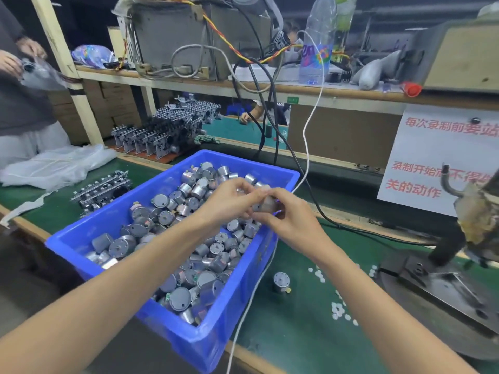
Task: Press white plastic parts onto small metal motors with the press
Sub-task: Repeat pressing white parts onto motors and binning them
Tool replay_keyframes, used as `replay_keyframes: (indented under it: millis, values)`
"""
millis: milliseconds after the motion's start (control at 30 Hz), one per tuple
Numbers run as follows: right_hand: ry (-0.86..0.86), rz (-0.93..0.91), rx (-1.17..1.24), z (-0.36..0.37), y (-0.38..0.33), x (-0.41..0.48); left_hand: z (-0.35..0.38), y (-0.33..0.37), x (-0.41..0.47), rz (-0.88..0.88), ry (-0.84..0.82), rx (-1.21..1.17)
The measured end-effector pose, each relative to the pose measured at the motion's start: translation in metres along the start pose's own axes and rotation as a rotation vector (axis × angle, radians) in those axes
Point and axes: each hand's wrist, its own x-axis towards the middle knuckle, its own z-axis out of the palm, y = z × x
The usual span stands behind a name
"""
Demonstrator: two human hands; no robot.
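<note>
Both hands meet above the right rim of a blue bin (89,238) full of small round metal motors (178,295). My right hand (291,217) grips one motor (266,205) between thumb and fingers. My left hand (232,201) pinches at the top of that same motor; whether a white part sits there is hidden by blur. One motor (281,281) stands alone on the green mat. Small white plastic parts (337,310) lie scattered on the mat. The press (459,238) stands at the right edge on its metal base (432,287).
A white cable (259,279) runs down past the bin's right side. Racks of metal assemblies (102,191) lie left of the bin and further back. A person (24,76) stands at the far left. A shelf with machines, cables and a bottle (316,44) hangs overhead.
</note>
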Motion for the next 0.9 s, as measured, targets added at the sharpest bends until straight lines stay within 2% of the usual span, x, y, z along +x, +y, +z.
replay_keyframes:
  millis: [133,267,367,467,533,667,800,900]
  values:
    - [0.100,0.049,0.101,-0.037,0.005,-0.046,0.040,0.018,-0.016,0.045,-0.145,0.101]
    - [0.151,0.112,-0.007,-0.064,0.019,-0.095,0.089,0.021,-0.031,0.057,-0.191,0.221]
    - [0.210,0.261,-0.052,-0.079,0.043,-0.136,0.127,-0.001,-0.043,0.025,-0.229,0.199]
    - [0.288,0.457,0.025,-0.084,0.068,-0.177,0.153,-0.041,-0.054,-0.004,-0.242,0.383]
    - [0.306,0.521,0.118,-0.081,0.079,-0.198,0.167,-0.069,-0.060,-0.021,-0.295,0.535]
    - [0.306,0.580,0.261,-0.069,0.089,-0.219,0.179,-0.097,-0.062,-0.017,-0.246,0.669]
    - [0.355,0.609,0.316,-0.069,0.094,-0.219,0.182,-0.100,-0.058,0.050,-0.210,0.681]
    - [0.318,0.622,0.346,-0.072,0.096,-0.220,0.185,-0.101,-0.056,0.109,-0.237,0.684]
